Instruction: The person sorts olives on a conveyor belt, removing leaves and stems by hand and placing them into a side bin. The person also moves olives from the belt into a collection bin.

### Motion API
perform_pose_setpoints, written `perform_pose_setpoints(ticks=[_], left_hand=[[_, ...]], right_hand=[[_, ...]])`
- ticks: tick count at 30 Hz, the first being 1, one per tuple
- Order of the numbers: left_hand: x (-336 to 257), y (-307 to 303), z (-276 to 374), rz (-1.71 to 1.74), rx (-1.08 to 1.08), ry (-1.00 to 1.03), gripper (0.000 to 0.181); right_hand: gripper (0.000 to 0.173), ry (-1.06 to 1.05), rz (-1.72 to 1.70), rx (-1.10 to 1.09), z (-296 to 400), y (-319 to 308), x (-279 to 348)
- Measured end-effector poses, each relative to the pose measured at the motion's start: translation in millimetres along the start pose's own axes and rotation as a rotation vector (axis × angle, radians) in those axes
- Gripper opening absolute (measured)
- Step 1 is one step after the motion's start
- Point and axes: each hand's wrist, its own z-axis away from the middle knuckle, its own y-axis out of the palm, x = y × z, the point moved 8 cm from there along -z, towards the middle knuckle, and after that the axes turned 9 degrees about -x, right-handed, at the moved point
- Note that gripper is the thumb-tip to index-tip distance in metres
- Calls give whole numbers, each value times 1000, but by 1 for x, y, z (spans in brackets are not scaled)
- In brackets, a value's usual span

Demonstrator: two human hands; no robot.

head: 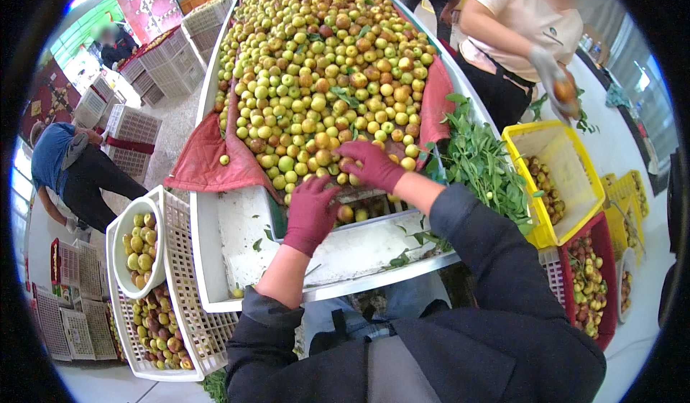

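A large heap of fresh jujubes (323, 96), yellow-green with brown-red patches, slopes down a white metal sorting table (237, 263) towards me. Both my hands wear dark red gloves at the heap's near edge. My left hand (311, 214) has its fingers apart beside the lowest fruit. Further right, my right hand (373, 166) rests with bent fingers on several jujubes; whether it grips one is hidden. Just below my hands, a few fruits lie in a grey-rimmed slatted tray (323, 234). Red padded cloth (215, 160) lines the heap's sides.
Leafy cuttings (474, 160) lie along the right rim. A yellow crate (574, 187) and a red-lined crate (606, 295) hold jujubes at right. On the left, a white bowl (119, 257) of larger fruit sits over a white crate (183, 241). Co-workers stand on both sides.
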Motion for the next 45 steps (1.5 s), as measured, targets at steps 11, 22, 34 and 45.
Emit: perform_pose_setpoints(ticks=[11,22,34,45], left_hand=[[-4,69,12,427,388,-65,35],[8,67,14,336,377,-115,33],[3,66,5,423,424,-147,41],[2,72,2,421,400,-97,48]], right_hand=[[66,-40,427,216,3,37,-27],[34,446,726,-88,-150,-4,-130],[50,68,272,148,-58,45,-21],[61,340,698,-380,-131,-145,-175]])
